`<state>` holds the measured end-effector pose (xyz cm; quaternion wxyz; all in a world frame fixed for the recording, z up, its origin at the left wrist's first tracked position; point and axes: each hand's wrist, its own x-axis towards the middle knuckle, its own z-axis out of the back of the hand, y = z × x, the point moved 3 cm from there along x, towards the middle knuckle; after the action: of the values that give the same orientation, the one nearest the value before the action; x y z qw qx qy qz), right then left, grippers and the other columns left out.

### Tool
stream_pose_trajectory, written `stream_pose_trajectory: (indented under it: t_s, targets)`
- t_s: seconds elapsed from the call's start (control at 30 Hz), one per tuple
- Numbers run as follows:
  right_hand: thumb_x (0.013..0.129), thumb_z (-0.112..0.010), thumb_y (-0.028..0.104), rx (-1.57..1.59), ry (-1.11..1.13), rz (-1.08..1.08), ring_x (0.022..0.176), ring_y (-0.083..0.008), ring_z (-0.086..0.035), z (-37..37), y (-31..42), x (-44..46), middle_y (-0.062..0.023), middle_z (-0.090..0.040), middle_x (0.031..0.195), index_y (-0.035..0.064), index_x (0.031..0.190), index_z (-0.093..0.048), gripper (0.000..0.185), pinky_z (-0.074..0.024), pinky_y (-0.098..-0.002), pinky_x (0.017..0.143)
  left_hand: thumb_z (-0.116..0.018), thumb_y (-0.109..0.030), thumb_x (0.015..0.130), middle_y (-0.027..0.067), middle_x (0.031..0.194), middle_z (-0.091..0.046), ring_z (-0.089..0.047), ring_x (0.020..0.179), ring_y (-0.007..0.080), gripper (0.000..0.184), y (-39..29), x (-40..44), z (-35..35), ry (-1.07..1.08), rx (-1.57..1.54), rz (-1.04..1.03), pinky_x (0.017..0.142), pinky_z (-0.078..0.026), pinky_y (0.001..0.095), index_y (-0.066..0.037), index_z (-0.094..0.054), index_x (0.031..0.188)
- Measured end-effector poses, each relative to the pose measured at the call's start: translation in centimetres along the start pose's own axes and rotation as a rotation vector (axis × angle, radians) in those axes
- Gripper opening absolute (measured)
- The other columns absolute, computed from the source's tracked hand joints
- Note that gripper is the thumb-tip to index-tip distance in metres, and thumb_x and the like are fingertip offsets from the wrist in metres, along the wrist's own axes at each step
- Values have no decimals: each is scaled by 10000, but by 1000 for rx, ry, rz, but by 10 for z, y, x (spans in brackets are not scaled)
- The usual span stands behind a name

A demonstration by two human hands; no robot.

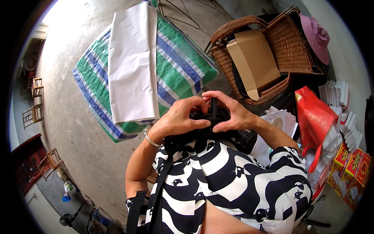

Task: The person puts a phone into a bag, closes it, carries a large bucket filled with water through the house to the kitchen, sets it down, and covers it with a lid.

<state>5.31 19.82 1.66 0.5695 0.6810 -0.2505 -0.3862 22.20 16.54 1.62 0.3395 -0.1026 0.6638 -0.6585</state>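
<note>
My left hand [180, 116], with a silver bracelet at the wrist, is closed at the front of my chest, its fingers curled at a black strap [213, 107]. My right hand [235, 113] meets it from the other side, fingers bent around the same strap and thumb pointing toward the left thumb. Between and below both hands is a dark black item [199, 130] with straps, partly hidden by the fingers; its exact kind I cannot make out. Just beyond the hands lies a green, blue and white striped woven sheet or bag [180, 58], with folded white paper [130, 66] on it.
A wicker chair [288, 46] at the upper right holds an open cardboard box [255, 58], and a pink hat [314, 37] hangs on it. At right are a red bag [314, 113], papers [278, 119] and red-yellow boxes [348, 167]. Small wooden chairs [50, 162] stand far left.
</note>
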Motion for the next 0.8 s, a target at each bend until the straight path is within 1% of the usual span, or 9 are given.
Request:
stream_pose_trajectory:
  t_s: [0.03, 0.07, 0.13, 0.3, 0.4, 0.6, 0.8]
  targets:
    - [663, -747, 246, -41, -18, 53, 1017, -206, -466, -1, 3, -1, -96, -455, 1105, 79, 1301, -302, 796, -372, -341, 937, -706, -135, 680, 48, 812, -558, -564, 810, 149, 275, 1, 0, 0, -2, 0, 1, 757, -436, 269, -10, -526, 846]
    - [650, -762, 249, -79, -2, 28, 1039, -215, -463, 0, 0, -2, -116, -426, 1178, 96, 1372, -203, 926, -369, -341, 948, -701, -132, 680, 49, 811, -554, -562, 809, 150, 270, 3, 1, 0, -1, -2, -20, 756, -435, 269, -10, -525, 844]
    - [646, -766, 254, -60, -5, 13, 1055, -222, -461, -2, 1, -2, -120, -421, 1188, 96, 1373, -195, 938, -365, -342, 954, -696, -129, 679, 50, 811, -550, -560, 808, 151, 265, 3, 1, 1, 5, -5, -42, 756, -433, 269, -10, -524, 843]
    - [644, -769, 255, -18, -10, -36, 1097, -240, -451, -4, -2, -3, -136, -418, 1202, 105, 1386, -160, 972, -348, -342, 967, -698, -140, 679, 50, 817, -538, -548, 818, 145, 272, 1, 1, 3, 28, -5, 40, 749, -424, 265, -8, -523, 840]
    - [648, -765, 239, -7, -31, -40, 1113, -246, -445, -5, -2, -3, -148, -424, 1196, 109, 1392, -147, 976, -344, -343, 968, -697, -141, 680, 48, 818, -537, -541, 812, 142, 271, 1, 0, 3, 20, -15, 38, 744, -423, 264, -8, -522, 838]
    - [657, -749, 197, -32, -42, -41, 1089, -241, -455, -8, 0, -2, -145, -439, 1166, 104, 1391, -147, 954, -340, -336, 966, -694, -129, 684, 43, 820, -533, -528, 807, 132, 260, 3, 0, 3, 13, -34, 13, 755, -422, 258, -7, -522, 836]
    - [656, -741, 157, -22, -39, -44, 1027, -207, -477, -10, 0, 0, -118, -483, 1080, 97, 1387, -160, 936, -361, -318, 930, -695, -123, 685, 45, 833, -529, -536, 825, 134, 260, 7, 0, 4, 18, -9, 7, 778, -427, 264, -9, -522, 842]
